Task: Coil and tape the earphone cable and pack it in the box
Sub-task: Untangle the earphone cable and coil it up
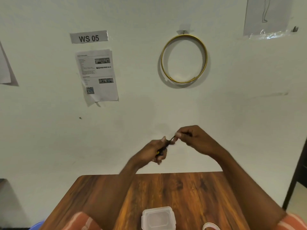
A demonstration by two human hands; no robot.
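Both hands are raised in front of the wall, above the far edge of the wooden table [191, 193]. My left hand [153, 151] is closed around a black earphone cable [169, 141] bundled in its palm. My right hand [193, 138] pinches the cable's free stretch between thumb and fingers, just right of the left hand. Only a short length of cable shows between the hands; the rest is hidden. A small clear plastic box [158, 219] with its lid on stands at the table's near edge. A roll of tape [211, 226] peeks in beside it, at the bottom right.
The table butts against a white wall. A gold hoop [184, 58], a "WS 05" label [89, 37] and a printed sheet [97, 75] hang on the wall. A dark frame [297, 171] stands at the right edge.
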